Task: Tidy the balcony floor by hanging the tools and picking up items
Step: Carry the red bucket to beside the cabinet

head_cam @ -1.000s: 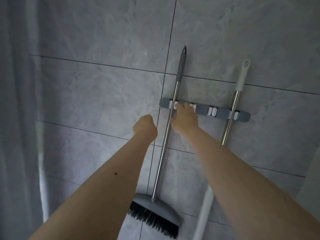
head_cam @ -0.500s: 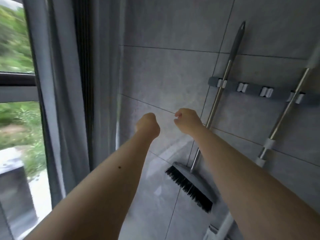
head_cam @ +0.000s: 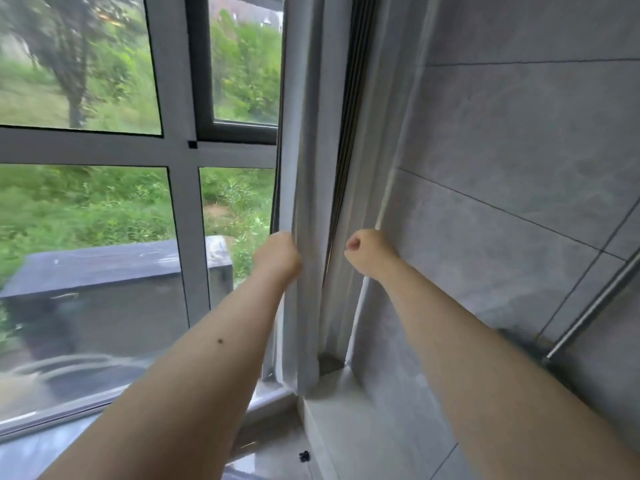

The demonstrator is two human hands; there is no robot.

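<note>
Fingers of the left hand (head_cam: 277, 258) and the right hand (head_cam: 367, 252) are curled into loose fists that hold nothing, both raised in front of the curtain (head_cam: 304, 188). The left hand lies against the curtain's left fold; whether it touches the cloth cannot be told. The right hand is just right of the curtain. A metal tool handle (head_cam: 595, 306), smooth and round, slants along the tiled wall (head_cam: 519, 150) well right of the curtain; its hanging point is out of view. A small dark item (head_cam: 304, 455), irregular in shape, lies on the glossy floor (head_cam: 277, 459) below the curtain. Judged step: turning to picking up items; the next move calls for stooping and pinching this small piece. The curtain is soft, pleated grey cloth; the window frame (head_cam: 180, 150) to its left is matt and rectangular.
</note>
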